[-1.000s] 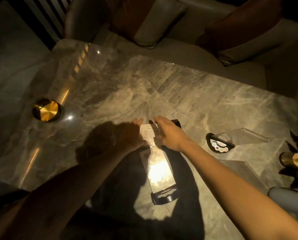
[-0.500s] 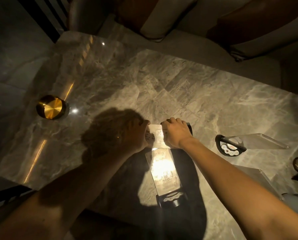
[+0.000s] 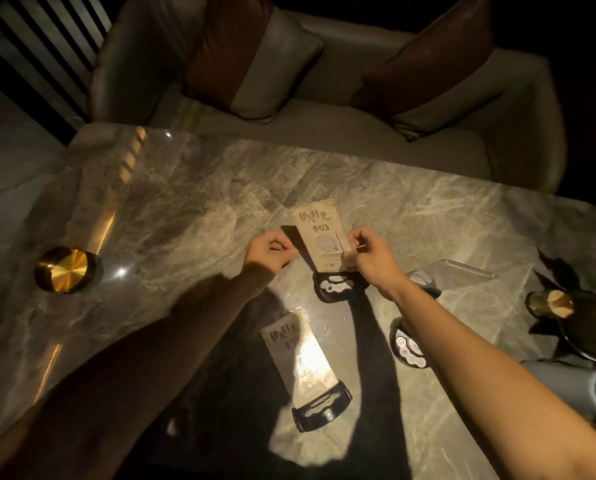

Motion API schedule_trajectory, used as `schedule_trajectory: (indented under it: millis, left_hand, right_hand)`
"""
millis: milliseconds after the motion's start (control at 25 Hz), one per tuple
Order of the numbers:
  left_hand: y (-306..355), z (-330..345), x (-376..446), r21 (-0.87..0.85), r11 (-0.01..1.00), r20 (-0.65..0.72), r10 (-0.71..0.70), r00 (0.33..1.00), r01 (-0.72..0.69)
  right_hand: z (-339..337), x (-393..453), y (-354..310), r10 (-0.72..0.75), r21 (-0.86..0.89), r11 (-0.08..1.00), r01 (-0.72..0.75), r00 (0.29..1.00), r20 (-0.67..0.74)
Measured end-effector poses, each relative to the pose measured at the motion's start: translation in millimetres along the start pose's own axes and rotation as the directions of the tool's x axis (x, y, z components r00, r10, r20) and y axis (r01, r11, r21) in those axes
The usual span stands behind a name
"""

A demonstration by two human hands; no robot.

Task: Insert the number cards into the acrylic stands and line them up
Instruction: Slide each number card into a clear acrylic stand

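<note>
An acrylic stand with a black base stands upright mid-table, holding a number card marked 03. My right hand pinches the stand's right edge. Just left of it, my left hand pinches the left edge. Nearer me, a second stand with a card inside reflects bright light above its black base. Two further acrylic stands lie flat to the right: one beyond my right wrist, the other's black base partly hidden under my right forearm.
The marble table carries a round brass object at the left and a dark bottle with a gold top at the right edge. A sofa with cushions lies beyond the table's far edge.
The stand with the 03 card was lying low under both hands; now it is upright with the card face showing. The camera view has shifted.
</note>
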State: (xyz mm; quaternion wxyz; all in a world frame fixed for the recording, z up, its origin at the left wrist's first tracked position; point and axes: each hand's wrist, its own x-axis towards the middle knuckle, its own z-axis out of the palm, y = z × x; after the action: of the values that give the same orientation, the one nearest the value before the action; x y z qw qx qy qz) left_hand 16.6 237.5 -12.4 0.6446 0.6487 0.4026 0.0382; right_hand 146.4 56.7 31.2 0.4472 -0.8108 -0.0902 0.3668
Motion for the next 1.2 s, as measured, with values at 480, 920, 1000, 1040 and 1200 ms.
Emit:
schedule_trajectory:
  millis: [480,920,1000,1040,1200]
  left_hand:
    - [22.8,71.6,-13.2,-0.044,0.99,0.183,0.142,0.973,-0.136]
    - [2.9,64.0,-50.3,-0.092,0.992,0.201,0.106,0.974,-0.088]
    - [-6.2,56.9,-59.9,-0.065,0.995,0.168,0.081,0.983,-0.071]
    - [-13.3,53.5,-62.8,-0.048,0.998,0.146,0.049,0.988,-0.043]
    - [-57.8,36.7,-77.2,-0.003,0.99,-0.002,-0.142,0.99,0.142]
  right_hand:
    - [-13.4,-29.4,78.8,0.012,0.14,0.99,0.032,0.952,-0.305]
    - [-8.1,-42.4,108.4,0.112,0.172,0.983,-0.061,0.944,-0.309]
    - [-3.5,-51.8,108.1,0.128,0.201,0.977,-0.066,0.942,-0.311]
    - [-1.0,-56.6,108.5,0.156,0.216,0.972,-0.088,0.934,-0.321]
    - [20.9,-82.6,117.8,0.228,0.125,0.971,-0.204,0.945,-0.232]
